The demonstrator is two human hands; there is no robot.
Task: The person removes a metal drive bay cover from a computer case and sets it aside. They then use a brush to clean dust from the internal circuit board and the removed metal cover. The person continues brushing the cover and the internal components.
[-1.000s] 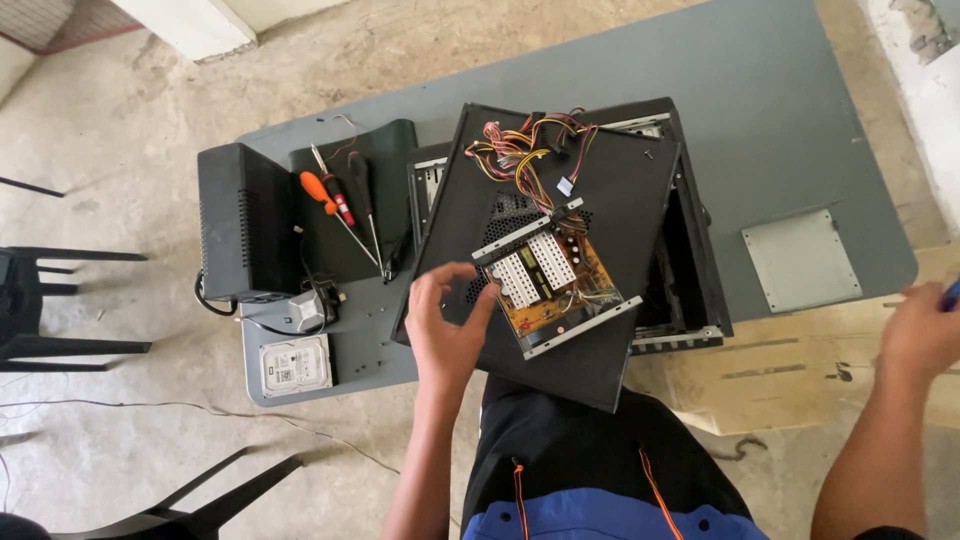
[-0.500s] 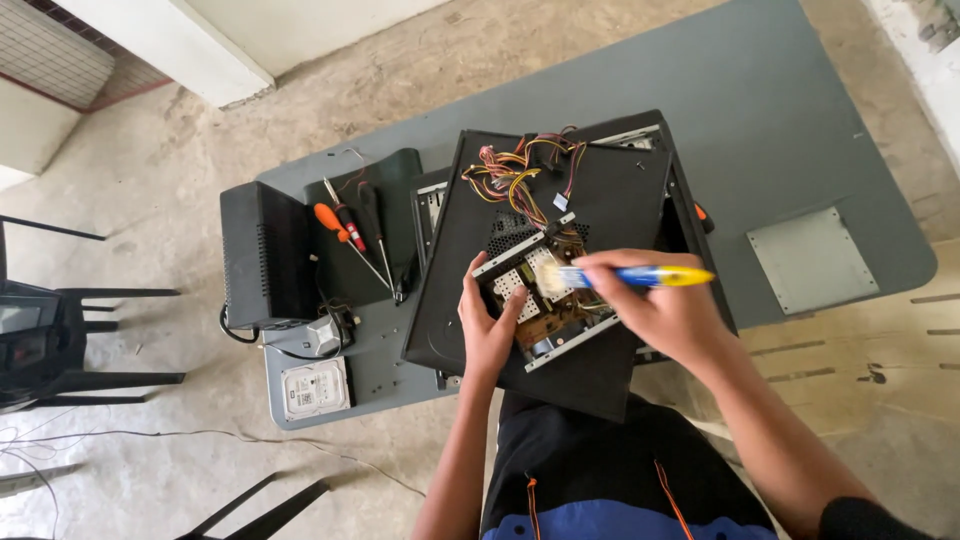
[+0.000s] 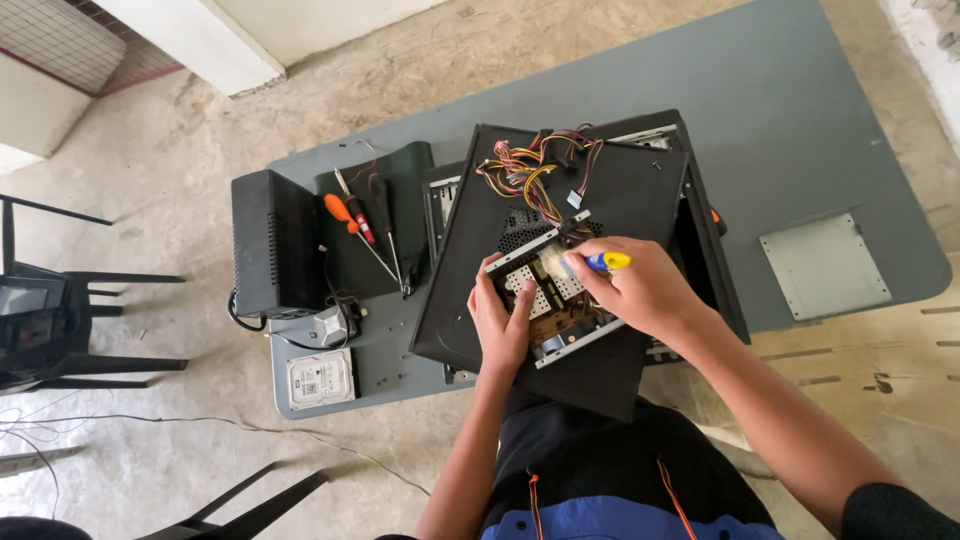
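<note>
An opened power supply unit (image 3: 552,300) with an exposed circuit board lies on a black panel (image 3: 640,190) set across a black computer case. My left hand (image 3: 502,320) steadies the unit's near left edge. My right hand (image 3: 640,290) holds a blue and yellow brush (image 3: 598,262) and presses its pale bristles onto the board. A bundle of coloured wires (image 3: 530,168) spreads from the unit's far side.
A grey table (image 3: 780,110) carries a black box (image 3: 272,243), several screwdrivers (image 3: 352,222) on a dark mat, a hard drive (image 3: 320,378) near the front left edge, and a grey metal plate (image 3: 824,265) at right. Black chairs (image 3: 60,300) stand on the floor at left.
My right hand came in from the far right with the brush and brought it down onto the circuit board. My left hand shifted onto the unit's edge.
</note>
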